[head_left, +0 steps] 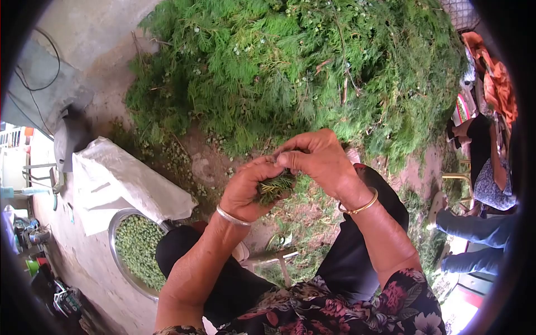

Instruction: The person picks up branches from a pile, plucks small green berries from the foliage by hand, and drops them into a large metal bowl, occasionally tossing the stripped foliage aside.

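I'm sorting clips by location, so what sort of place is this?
Probably a household yard or simple work area: a large heap of green branches, a metal basin of small green pieces and a white sack lie on bare concrete ground.

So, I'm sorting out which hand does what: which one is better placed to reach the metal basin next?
Probably the left hand: it is nearer the metal basin, which sits on that side, while the right hand would have to cross over. The left does hold green sprigs, though.
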The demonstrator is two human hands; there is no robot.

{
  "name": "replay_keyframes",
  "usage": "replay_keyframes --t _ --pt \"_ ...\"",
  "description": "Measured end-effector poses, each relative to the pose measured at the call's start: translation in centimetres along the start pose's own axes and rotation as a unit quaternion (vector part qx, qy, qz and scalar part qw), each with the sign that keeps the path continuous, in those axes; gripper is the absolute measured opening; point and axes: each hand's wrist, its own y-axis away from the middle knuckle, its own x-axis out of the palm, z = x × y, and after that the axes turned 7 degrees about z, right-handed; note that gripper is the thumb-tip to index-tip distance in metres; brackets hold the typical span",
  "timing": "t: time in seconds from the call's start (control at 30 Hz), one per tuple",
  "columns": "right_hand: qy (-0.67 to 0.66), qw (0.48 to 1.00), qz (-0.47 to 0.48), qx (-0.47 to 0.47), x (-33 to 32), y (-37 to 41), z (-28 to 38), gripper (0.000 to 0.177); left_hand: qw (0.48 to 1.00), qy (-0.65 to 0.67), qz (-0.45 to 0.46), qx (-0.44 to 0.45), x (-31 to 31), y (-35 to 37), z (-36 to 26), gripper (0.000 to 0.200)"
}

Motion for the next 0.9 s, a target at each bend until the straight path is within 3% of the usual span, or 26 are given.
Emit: replay_keyframes --t 0.1,0.2,0.27,0.3,0.37,0.43,0.5,0.53,0.6,0.67,0.73,0.9 --pt "0.01 1.0 -0.018 -0.019 -0.2 0.2 0.4 0.01 1.0 -0.019 -0.019 0.01 0.8 0.3 0.2 0.026" --pt "-0.075 0.995 -0.058 -0.009 -0.8 0.2 0.9 0.011 0.999 0.015 -0.039 0.029 0.8 0.4 0.0 0.026" --pt "-0.239 0.962 -0.131 0.018 -1.5 -0.1 0.5 0.012 0.988 0.145 0.037 0.041 0.4 0.4 -0.4 0.027" --pt "-0.258 0.956 -0.142 0.01 -1.5 -0.1 0.9 0.012 0.988 0.145 0.036 0.043 0.8 0.3 -0.5 0.027" --pt "-0.26 0.957 -0.131 -0.002 -1.3 0.1 1.4 0.013 0.973 0.193 0.0 0.13 2.0 0.2 -0.6 0.037" --pt "-0.261 0.958 -0.12 -0.015 -1.1 0.4 1.7 0.014 0.972 0.18 0.014 0.152 2.1 0.0 -0.9 0.04" --pt "-0.132 0.987 -0.091 -0.018 -0.6 0.8 1.7 0.012 0.97 0.167 0.028 0.173 2.1 0.1 -1.0 0.043" --pt "-0.133 0.987 -0.091 -0.019 -0.2 0.9 1.4 0.012 0.966 0.189 0.029 0.175 2.0 0.1 -1.0 0.044" --pt "-0.014 0.99 -0.071 -0.117 0.8 0.6 0.3 0.007 0.961 0.21 0.03 0.177 1.6 0.1 -1.1 0.045" --pt "0.035 0.985 -0.094 -0.142 1.4 0.2 -0.8 0.009 0.958 0.226 0.091 0.151 0.8 0.0 -1.1 0.045" --pt "0.129 0.964 -0.136 -0.188 1.9 0.1 -1.3 0.01 0.961 0.218 0.073 0.154 1.1 -0.1 -0.9 0.045" --pt "0.187 0.965 -0.113 -0.147 1.6 0.3 -1.2 0.011 0.965 0.214 0.06 0.139 0.7 -0.1 -0.9 0.046"
